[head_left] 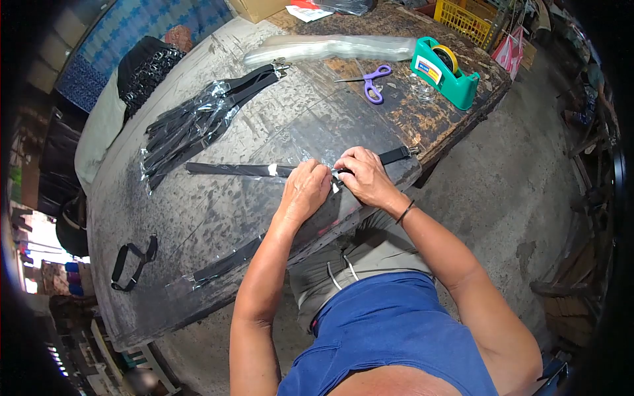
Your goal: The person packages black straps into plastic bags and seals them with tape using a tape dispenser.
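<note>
A long black strap (231, 169) lies across the table in front of me, its left part in a clear plastic sleeve. The metal clip (413, 150) at its right end rests near the table edge. My left hand (307, 189) is closed on the strap near its middle, fingers curled down. Just to the right, my right hand (364, 177) pinches the same strap, thumb and fingers close together. Small white and shiny bits show between the hands; the fingertips partly hide them. Another sleeved black strap (231, 259) lies along the near table edge, left of my left forearm.
Bundled black straps (198, 122) in plastic lie at upper left. Purple-handled scissors (374, 84), a green tape dispenser (444, 72) and a stack of clear plastic sleeves (330, 48) sit at the back. A looped black strap (135, 264) lies at left. Dark clipped straps (148, 72) are heaped beyond.
</note>
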`<move>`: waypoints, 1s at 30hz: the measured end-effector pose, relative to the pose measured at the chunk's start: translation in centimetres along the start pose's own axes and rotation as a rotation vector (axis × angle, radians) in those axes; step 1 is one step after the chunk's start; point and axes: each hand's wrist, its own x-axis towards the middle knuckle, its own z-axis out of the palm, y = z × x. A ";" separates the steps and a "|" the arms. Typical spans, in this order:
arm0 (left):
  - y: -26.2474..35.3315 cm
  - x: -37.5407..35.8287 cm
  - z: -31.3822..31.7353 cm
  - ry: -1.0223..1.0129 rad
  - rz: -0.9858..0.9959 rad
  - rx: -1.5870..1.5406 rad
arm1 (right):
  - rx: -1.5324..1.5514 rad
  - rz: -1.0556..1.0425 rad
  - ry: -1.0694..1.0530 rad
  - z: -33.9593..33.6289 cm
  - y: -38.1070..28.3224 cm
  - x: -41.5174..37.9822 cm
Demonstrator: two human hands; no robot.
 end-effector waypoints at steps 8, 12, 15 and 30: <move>0.1 0.2 -0.1 0.034 0.021 0.013 | -0.019 -0.049 0.022 1.0 0.2 0.7; 0.1 0.2 -0.2 0.031 0.028 0.007 | -0.029 -0.064 0.035 1.1 0.1 0.7; 0.7 0.3 -0.7 0.030 0.011 -0.018 | -0.044 -0.078 0.035 1.1 0.0 0.7; 0.9 0.4 -0.2 -0.025 -0.038 0.058 | -0.228 -0.193 -0.127 -3.5 3.1 -0.2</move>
